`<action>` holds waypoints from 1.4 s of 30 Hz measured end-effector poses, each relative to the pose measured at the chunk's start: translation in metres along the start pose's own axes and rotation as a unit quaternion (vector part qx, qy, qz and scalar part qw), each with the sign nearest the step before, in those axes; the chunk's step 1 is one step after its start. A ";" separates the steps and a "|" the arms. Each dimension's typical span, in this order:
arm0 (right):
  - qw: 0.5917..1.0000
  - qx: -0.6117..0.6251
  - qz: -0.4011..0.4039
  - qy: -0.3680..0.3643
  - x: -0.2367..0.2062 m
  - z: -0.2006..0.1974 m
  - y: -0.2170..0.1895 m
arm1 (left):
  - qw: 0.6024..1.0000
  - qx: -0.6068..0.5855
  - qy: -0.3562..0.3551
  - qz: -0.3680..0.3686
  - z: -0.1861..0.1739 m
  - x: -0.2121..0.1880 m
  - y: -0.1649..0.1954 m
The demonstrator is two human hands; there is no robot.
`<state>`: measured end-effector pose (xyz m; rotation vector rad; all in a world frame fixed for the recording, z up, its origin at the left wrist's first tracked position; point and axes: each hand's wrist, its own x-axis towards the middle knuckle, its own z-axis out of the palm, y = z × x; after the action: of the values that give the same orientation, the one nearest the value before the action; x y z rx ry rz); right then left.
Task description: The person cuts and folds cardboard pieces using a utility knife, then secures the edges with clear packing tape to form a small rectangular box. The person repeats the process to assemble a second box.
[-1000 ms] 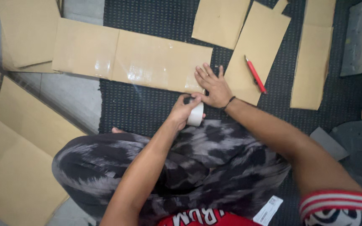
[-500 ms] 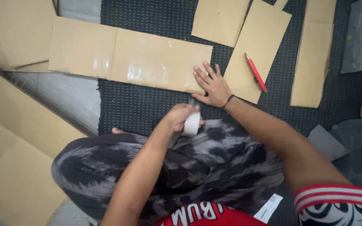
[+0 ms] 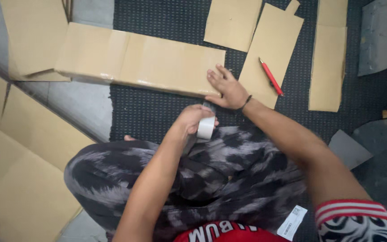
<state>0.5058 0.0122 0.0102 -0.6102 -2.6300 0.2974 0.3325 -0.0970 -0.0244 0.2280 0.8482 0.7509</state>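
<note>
Left hand: the left hand (image 3: 192,120) is closed around a roll of tape (image 3: 205,127), fingers curled over its top, held just above the knee and near the lower edge of the long cardboard panel.
Right hand: the right hand (image 3: 226,86) lies flat and spread, fingers wide, pressing on the right end of the long cardboard panel (image 3: 142,58); it grips nothing. A dark band sits on its wrist.
Tape: the roll is whitish and sits in the left hand, just below and left of the right hand, apart from the panel's edge. Whether a strip runs from it to the cardboard cannot be told.
Long panel: a flattened brown box, glossy along its face, lying across the dark carpet (image 3: 157,112), its left end reaching onto the grey floor.
Pen: a red pen (image 3: 271,76) lies on a tall cardboard piece (image 3: 272,49) just right of the right hand, slanting down to the right, touched by neither hand.
Other cardboard: a squarish piece (image 3: 231,22) above the right hand, a narrow strip (image 3: 328,62) further right, and large sheets (image 3: 27,179) at the left.
Legs: crossed legs in grey patterned trousers (image 3: 229,179) fill the lower middle.
</note>
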 end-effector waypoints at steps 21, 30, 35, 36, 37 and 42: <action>0.906 0.260 0.322 0.090 -0.001 -0.058 -0.052 | 0.982 0.136 -0.037 0.124 0.041 -0.044 0.051; 0.970 0.111 0.153 0.154 -0.005 -0.047 -0.075 | 0.956 0.263 -0.129 0.031 0.011 -0.074 0.056; 0.967 0.058 0.187 0.163 -0.005 -0.039 -0.076 | 0.972 0.230 -0.051 -0.014 -0.004 -0.054 0.038; 0.966 0.048 0.193 0.167 -0.003 -0.037 -0.078 | 0.976 0.208 -0.060 0.016 -0.004 -0.050 0.035; 0.968 0.037 0.186 0.164 0.000 -0.035 -0.080 | 0.979 0.186 -0.068 0.045 -0.003 -0.045 0.032; 0.976 -0.008 0.163 0.146 0.003 -0.044 -0.078 | 0.989 0.141 -0.023 0.050 0.009 -0.027 0.034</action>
<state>0.4938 -0.0497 0.0733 -1.0110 -2.2502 0.2595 0.3104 -0.0902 0.0129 0.5413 0.9022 0.7146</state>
